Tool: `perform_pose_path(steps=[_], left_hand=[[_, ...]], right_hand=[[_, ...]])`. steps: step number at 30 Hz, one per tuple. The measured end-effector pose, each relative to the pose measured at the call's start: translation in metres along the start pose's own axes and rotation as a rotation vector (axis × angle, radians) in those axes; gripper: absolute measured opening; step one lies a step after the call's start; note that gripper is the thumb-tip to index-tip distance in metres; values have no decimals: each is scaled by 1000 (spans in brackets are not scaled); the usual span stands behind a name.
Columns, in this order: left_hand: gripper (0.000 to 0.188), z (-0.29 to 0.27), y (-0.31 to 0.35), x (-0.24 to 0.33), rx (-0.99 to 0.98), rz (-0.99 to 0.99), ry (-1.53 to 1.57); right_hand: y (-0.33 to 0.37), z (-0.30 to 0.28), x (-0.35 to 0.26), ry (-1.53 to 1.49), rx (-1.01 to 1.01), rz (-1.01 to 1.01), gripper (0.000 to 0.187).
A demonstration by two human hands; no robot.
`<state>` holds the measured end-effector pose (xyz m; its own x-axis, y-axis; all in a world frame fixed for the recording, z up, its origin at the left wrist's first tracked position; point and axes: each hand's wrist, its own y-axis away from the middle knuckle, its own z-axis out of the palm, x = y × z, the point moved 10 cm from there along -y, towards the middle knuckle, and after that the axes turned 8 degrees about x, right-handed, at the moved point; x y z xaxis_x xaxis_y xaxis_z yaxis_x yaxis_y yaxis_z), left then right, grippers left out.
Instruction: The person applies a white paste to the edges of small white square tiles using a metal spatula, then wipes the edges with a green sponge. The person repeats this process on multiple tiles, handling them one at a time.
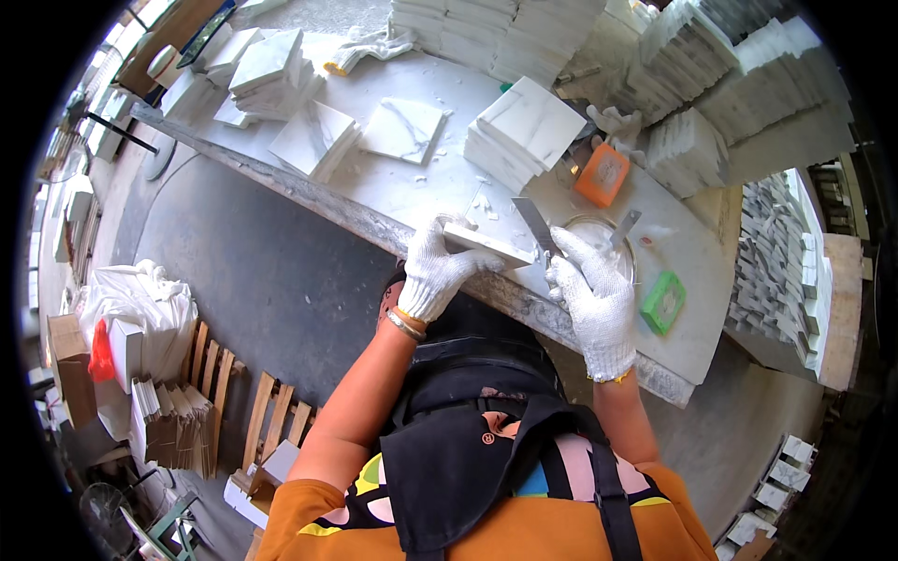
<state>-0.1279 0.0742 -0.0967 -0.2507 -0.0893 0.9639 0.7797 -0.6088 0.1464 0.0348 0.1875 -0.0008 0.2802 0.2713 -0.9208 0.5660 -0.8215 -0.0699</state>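
Note:
My left hand, in a white knit glove, grips a white marble tile tilted at the table's front edge, thumb along its near side. My right hand, gloved alike, is closed on a putty knife, its flat metal blade pointing up beside the tile's right end. The knife's handle is hidden in the glove. Just beyond the right hand sits a round tin, partly covered by it. A second metal blade lies over the tin's right rim. A green block lies right of that hand.
The pale table carries an orange block, a stack of marble tiles, a single tile and white chips. Taller tile stacks rise behind. Wooden pallets and cardboard stand on the floor at left.

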Motion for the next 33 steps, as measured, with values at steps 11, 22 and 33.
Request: perform_pose_path(steps=[11, 22, 33], left_hand=[[41, -14, 7, 21, 30, 223, -185], [43, -57, 22, 32, 256, 117, -30], [61, -55, 44, -13, -2, -270, 581]], right_hand=[[-3, 15, -21, 281, 10, -348, 45], [31, 17, -44, 279, -91, -467, 46], [28, 8, 2, -255, -168, 221, 25]])
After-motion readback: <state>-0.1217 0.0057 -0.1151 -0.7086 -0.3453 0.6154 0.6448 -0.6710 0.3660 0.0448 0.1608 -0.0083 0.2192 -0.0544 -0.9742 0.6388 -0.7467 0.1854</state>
